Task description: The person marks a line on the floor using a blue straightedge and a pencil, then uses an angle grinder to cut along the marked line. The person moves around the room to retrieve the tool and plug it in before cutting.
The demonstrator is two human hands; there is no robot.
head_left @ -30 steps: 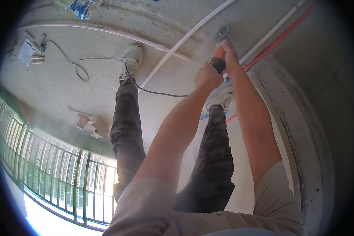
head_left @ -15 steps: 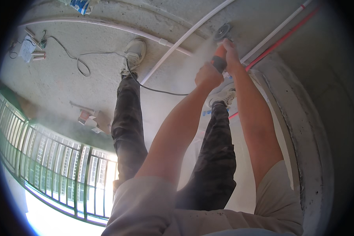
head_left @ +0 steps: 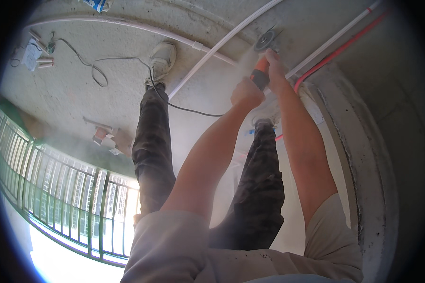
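Note:
Both my hands are closed on an orange and black angle grinder (head_left: 260,72) held low over the concrete floor. My left hand (head_left: 247,92) wraps round the rear of its body. Farther forward, my right hand (head_left: 275,68) grips it close to the head. The round grey cutting disc (head_left: 264,41) meets the floor at a thin dark line, with pale dust hanging around it. From the tool's rear, a dark power cord (head_left: 193,112) trails left across the floor. The fingers' undersides are hidden.
White pipes (head_left: 208,55) cross the floor beside the disc; a red pipe (head_left: 337,49) runs to the right. My shoe (head_left: 162,60) stands left of the cord. A curved concrete ledge (head_left: 359,141) rises at right. Green railing (head_left: 66,198) and cardboard scraps (head_left: 122,141) lie left.
The grinder has shifted slightly left and toward me, with both hands still closed on it. A thin dark line now shows on the floor beyond the disc.

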